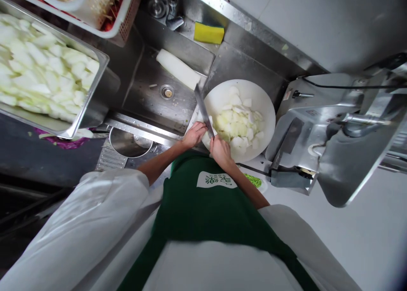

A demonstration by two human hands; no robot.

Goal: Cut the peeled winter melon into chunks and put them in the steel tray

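Note:
My right hand (221, 150) is wrapped round the handle of a long-bladed knife (201, 102), whose blade points away toward the sink. Close to the blade, on its left, my left hand (194, 134) has its fingers curled; whatever lies under them is hidden. Beneath the knife is a round white board or plate (269, 117) with a heap of cut pale vegetable pieces (238, 123) on its middle. A long peeled white vegetable chunk (178, 68) lies in the sink, its near end close to the knife tip.
A metal sink (152, 100) with a tap (173, 17) lies ahead. At left is a steel pan (101, 66) full of pale slices, below a white basket (122, 15). A yellow sponge (209, 33) sits behind. A metal slicing machine (318, 125) stands at right, a pot (130, 142) near left.

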